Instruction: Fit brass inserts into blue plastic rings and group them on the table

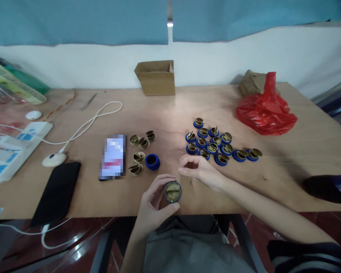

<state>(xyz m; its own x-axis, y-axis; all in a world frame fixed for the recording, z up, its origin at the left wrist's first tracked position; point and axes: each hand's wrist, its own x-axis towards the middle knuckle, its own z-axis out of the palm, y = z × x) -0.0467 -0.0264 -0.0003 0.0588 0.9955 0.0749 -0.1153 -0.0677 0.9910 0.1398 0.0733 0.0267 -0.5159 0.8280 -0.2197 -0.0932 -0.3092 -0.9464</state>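
My left hand (156, 204) is wrapped round a blue-rimmed round piece (172, 192) with a brass-coloured top and a bar across it, held above the table's front edge. Just beyond it, my right hand (199, 170) has thumb and forefinger pinched together, and what sits between them is too small to name. Under that hand shows a thin curved dark item (193, 180). Left of the hands, a blue cup-like ring (152, 162) stands beside several brass-coloured round pieces (138, 157) without blue rims. To the right lie several similar pieces in blue bases (212, 148).
A pixelated phone (113, 157), a black phone (57, 193) on a cable and a white power strip (19, 148) lie left. At the back are a cardboard box (159, 83) and tweezers-like metal (88, 101). A red plastic bag (265, 113) and dark bottle (329, 188) are right.
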